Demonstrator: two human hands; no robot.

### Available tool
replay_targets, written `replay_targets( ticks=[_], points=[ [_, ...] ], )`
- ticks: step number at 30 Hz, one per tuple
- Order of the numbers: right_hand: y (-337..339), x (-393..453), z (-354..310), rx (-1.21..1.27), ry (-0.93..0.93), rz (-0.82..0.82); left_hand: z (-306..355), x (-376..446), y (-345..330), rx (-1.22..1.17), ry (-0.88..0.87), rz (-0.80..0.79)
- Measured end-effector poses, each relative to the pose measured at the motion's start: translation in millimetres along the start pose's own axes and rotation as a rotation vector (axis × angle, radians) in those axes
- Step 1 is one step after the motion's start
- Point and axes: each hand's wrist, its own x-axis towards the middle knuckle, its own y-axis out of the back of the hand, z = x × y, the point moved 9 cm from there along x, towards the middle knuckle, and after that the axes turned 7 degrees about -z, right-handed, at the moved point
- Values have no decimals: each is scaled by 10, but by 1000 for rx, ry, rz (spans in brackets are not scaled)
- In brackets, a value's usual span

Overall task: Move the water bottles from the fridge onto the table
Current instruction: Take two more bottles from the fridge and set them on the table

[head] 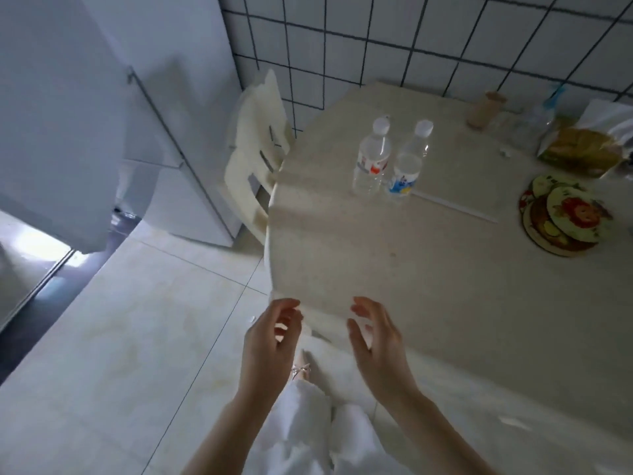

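Observation:
Two clear water bottles stand upright side by side on the beige table: one with a red label on the left, one with a blue label on the right, both with white caps. The white fridge is at the left, its door open. My left hand and my right hand hover near the table's front corner, well short of the bottles. Their fingers are loosely curved and hold nothing.
A cream chair stands between fridge and table against the tiled wall. Round coasters, a snack bag and a small brown cup lie on the table's right side. Pale floor tiles spread to the left.

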Motion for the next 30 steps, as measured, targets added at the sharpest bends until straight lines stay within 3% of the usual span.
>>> replay_targets(
  ticks=[10,20,26,30],
  points=[
    [-1268,-592,-936,-102,142,-465,-861,-1194,1012,-25,211,162],
    [-3365,-1118,-2171,-244,312,-814,-2031,-2321,2994,-67,351,395],
    [-4290,-1276,-2748,-262,343,-846,-2698,-2783,4048,-62,440,448],
    [-4673,-1125,-3090,-250,337,-811,-2894,-2652,4592,-44,423,476]
  ],
)
